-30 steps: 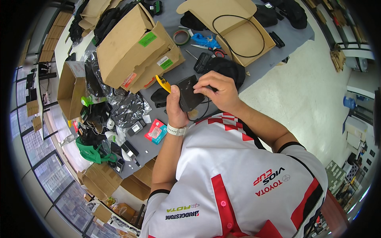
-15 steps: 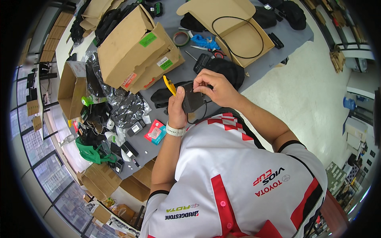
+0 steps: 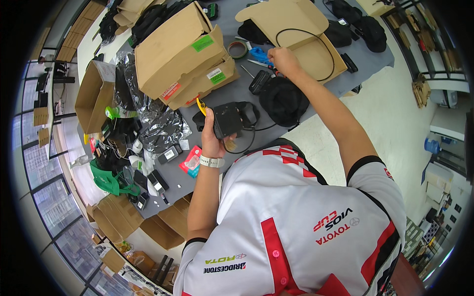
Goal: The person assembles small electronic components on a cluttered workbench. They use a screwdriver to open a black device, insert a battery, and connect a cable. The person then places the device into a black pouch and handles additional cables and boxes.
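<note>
In my left hand [image 3: 213, 142] is a square black box-shaped device [image 3: 227, 122], gripped at its left side. A slim yellow-handled tool [image 3: 201, 106], perhaps a utility knife, sticks up beside it from the same hand. A black cable [image 3: 253, 139] runs from the device in a loop toward a black cap [image 3: 282, 101]. Reached forward, my right hand [image 3: 285, 60] is closed near the front left corner of the open cardboard box [image 3: 307, 52]; what its fingers hold, if anything, is hidden. Crumpled blue plastic [image 3: 259, 54] and red-handled scissors [image 3: 270, 67] lie beside that hand.
Stacked cardboard boxes [image 3: 173, 54] stand on the grey table at left of centre. Between them and the open box lies a tape roll [image 3: 237, 50]. Clear plastic bags [image 3: 160, 126], a red-and-blue packet [image 3: 191, 161] and a green bag [image 3: 106, 178] crowd the left side.
My right hand has left the black device and moved forward to the open box's corner. My left hand has shifted slightly left and down, still gripping the device.
</note>
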